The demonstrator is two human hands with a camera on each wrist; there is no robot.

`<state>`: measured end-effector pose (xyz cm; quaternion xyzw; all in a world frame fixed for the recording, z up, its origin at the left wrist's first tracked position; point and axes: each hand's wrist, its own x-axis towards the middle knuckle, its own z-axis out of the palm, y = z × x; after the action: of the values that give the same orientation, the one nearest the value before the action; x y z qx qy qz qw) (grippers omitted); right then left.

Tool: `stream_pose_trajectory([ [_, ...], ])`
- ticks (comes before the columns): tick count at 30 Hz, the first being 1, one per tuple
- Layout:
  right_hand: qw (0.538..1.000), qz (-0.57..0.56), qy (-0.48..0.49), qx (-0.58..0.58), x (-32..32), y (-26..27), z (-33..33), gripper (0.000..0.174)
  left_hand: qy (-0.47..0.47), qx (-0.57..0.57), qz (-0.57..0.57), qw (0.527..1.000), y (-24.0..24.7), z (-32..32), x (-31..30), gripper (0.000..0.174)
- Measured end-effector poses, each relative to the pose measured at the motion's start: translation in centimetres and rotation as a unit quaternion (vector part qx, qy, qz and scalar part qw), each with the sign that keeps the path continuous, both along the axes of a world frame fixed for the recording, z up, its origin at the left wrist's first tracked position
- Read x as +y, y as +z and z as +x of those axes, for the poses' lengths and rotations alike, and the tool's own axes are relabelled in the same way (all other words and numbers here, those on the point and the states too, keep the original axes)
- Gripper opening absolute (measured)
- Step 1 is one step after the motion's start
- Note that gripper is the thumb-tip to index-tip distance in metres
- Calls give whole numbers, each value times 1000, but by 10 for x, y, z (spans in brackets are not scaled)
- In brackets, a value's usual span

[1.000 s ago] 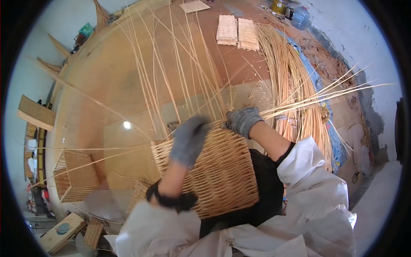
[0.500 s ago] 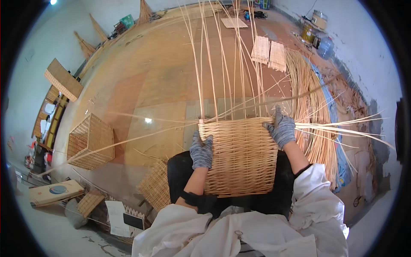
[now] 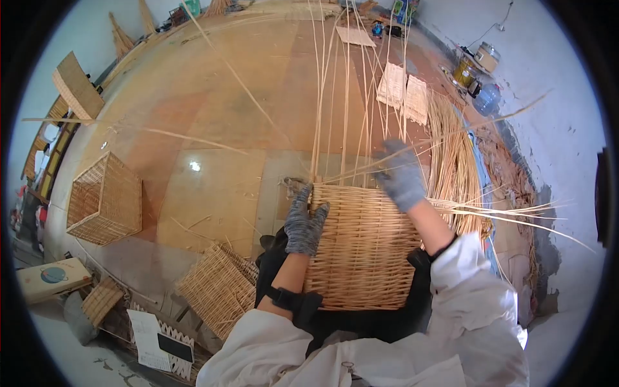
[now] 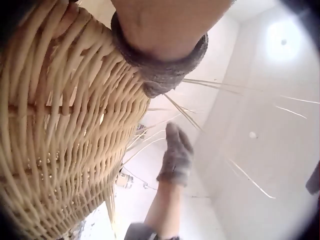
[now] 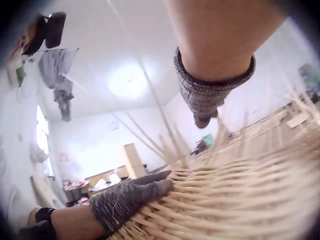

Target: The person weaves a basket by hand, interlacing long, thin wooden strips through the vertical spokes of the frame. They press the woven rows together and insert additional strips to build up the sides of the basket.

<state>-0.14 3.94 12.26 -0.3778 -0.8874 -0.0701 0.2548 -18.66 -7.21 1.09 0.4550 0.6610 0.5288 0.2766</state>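
Observation:
A woven wicker panel (image 3: pixel 361 251) stands on the person's lap, with tall thin rods (image 3: pixel 345 116) rising from its top edge. My left hand (image 3: pixel 304 226), in a grey knit glove, grips the panel's left edge near the top corner. Its thumb lies on the front face; the right wrist view shows the fingers (image 5: pixel 150 182) extended along the edge. My right hand (image 3: pixel 403 177), also gloved and blurred, is raised by the upper right corner. In the left wrist view that hand (image 4: pixel 176 155) appears apart from the panel, fingers fairly straight. One long rod (image 3: pixel 490 120) crosses it in the head view.
Loose rod ends (image 3: pixel 516 213) stick out to the right. A large bundle of rods (image 3: pixel 451 168) lies beyond them. Left on the floor are a wicker box (image 3: pixel 106 200), another woven piece (image 3: pixel 219 284) and a phone (image 3: pixel 175 348). Flat woven panels (image 3: pixel 403 93) lie farther off.
Both hands held the panel's two edges half a second ago. Since then the right hand has left the right edge and moved up and left; the left hand has stayed at its edge.

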Motion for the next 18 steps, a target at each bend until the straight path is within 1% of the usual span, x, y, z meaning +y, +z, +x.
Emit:
stream_pose_trajectory([
  [1,994,-11,97,-40,11,1,-27,24,2,18,20,1000,-3,1,3,52],
  [2,978,-22,193,-78,23,0,-53,19,4,36,39,999,-8,1,4,52],
  [3,936,-83,159,-304,39,-12,-77,21,6,55,59,997,-11,1,6,52],
  [4,834,-139,154,-511,55,-24,-102,24,0,45,37,998,-9,0,7,52],
  [5,773,-195,173,-579,70,-33,-117,23,-6,36,16,999,-3,-1,7,51],
  [6,753,-232,188,-586,80,-37,-125,22,-11,28,-6,1000,2,-2,7,51],
  [8,733,-293,202,-580,99,-44,-130,20,-31,-20,-26,999,11,-5,8,50],
  [9,726,-316,203,-576,106,-42,-131,19,-41,-43,-37,998,12,-6,9,49],
  [11,721,-343,198,-568,120,-37,-136,17,-48,17,-5,999,6,-10,13,49],
  [13,740,-333,193,-552,129,-24,-143,16,-49,61,15,997,0,-12,14,49],
  [14,757,-311,194,-541,132,-15,-146,15,-47,75,19,996,-2,-13,14,49],
  [15,785,-271,202,-519,132,-4,-145,15,-45,88,22,995,-4,-13,14,48],
  [16,820,-214,233,-478,128,9,-137,15,-50,56,25,997,-3,-13,13,48],
  [18,863,-89,350,-352,102,41,-95,13,-55,-11,32,998,4,-14,11,48],
])
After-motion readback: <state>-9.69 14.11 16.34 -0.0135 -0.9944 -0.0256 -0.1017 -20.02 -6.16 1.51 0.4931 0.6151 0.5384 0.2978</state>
